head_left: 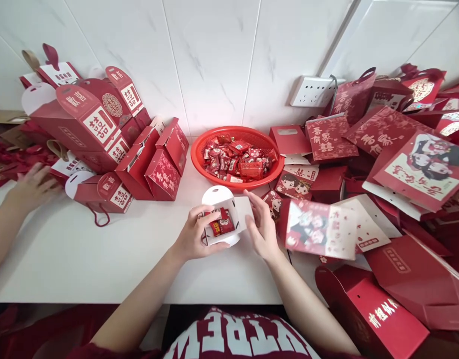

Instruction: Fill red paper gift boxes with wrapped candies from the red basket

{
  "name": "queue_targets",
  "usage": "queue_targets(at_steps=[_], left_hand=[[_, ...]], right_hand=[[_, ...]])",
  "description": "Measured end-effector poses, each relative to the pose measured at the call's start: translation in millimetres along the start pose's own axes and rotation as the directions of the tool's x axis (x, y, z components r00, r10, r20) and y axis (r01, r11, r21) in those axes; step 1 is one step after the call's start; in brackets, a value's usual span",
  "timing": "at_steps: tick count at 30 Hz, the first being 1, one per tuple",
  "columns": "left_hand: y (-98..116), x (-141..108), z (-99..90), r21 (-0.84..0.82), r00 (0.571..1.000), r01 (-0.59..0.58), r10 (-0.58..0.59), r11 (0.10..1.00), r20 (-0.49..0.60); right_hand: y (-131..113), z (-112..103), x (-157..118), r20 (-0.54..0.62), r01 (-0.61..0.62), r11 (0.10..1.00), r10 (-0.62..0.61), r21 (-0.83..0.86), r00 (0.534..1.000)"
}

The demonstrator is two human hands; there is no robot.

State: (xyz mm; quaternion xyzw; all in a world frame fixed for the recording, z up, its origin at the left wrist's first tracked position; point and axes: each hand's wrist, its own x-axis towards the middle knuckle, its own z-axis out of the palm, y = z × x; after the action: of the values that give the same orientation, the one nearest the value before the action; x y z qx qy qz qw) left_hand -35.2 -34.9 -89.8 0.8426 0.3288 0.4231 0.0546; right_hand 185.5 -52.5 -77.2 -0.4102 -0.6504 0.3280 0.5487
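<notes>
A small candy gift box, white inside, stands open in front of me with its flaps spread. Several red-wrapped candies lie in it. My left hand grips the box from the left, thumb at the near side and fingers over the far rim. On the right side, my right hand has a white side flap between thumb and fingers. Just beyond the box is a red plastic basket heaped with wrapped candies.
Red gift boxes are stacked at the left, beside another person's hand. Many folded boxes pile up at the right; one printed box looks blurred. A power strip is against the tiled wall.
</notes>
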Motion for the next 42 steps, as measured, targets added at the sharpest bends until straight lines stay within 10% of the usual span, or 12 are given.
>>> queue_targets(at_steps=[8, 14, 19, 25, 30, 36, 39, 42], left_hand=[[-8.5, -2.5, -0.2, 0.035, 0.991, -0.094, 0.097, 0.995, -0.093], [-21.0, 0.3, -0.2, 0.0, 0.971, 0.048, -0.047, 0.999, -0.236], [-26.0, 4.3, -3.0, -0.125, 0.951, 0.216, -0.238, 0.968, -0.198], [-22.4, 6.2, -4.0, -0.151, 0.958, 0.205, -0.23, 0.967, -0.174], [-31.1, 3.4, -2.1, -0.194, 0.956, 0.231, -0.259, 0.953, -0.138], [16.6, 22.0, -12.7, 0.016, 0.948, -0.071, 0.073, 0.997, -0.309], [70.9, 38.3, 0.8, -0.063, 0.957, -0.273, 0.278, 0.96, 0.085], [104.2, 44.6, 30.1, 0.028, 0.878, -0.162, 0.132, 0.986, 0.46]], right_hand=[[22.5, 4.5, -3.6, -0.071, -0.083, 0.992, 0.09, 0.095, 0.993], [-16.4, -2.0, -6.8, 0.068, 0.161, 0.926, -0.147, -0.341, 0.987], [-70.9, -38.7, -39.0, 0.404, 0.649, 0.63, -0.509, -0.428, 0.76], [-75.2, -88.0, -117.2, -0.09, 0.219, 0.614, -0.431, -0.758, 0.898], [-30.5, -88.8, -132.8, 0.176, 0.156, 0.426, 0.01, -0.891, 0.984], [18.5, -78.9, -103.9, 0.206, 0.247, 0.537, -0.136, -0.807, 0.969], [-4.1, -82.0, -98.9, 0.257, 0.256, 0.57, -0.081, -0.781, 0.963], [-45.9, -99.6, -110.1, 0.241, 0.248, 0.565, -0.089, -0.787, 0.966]])
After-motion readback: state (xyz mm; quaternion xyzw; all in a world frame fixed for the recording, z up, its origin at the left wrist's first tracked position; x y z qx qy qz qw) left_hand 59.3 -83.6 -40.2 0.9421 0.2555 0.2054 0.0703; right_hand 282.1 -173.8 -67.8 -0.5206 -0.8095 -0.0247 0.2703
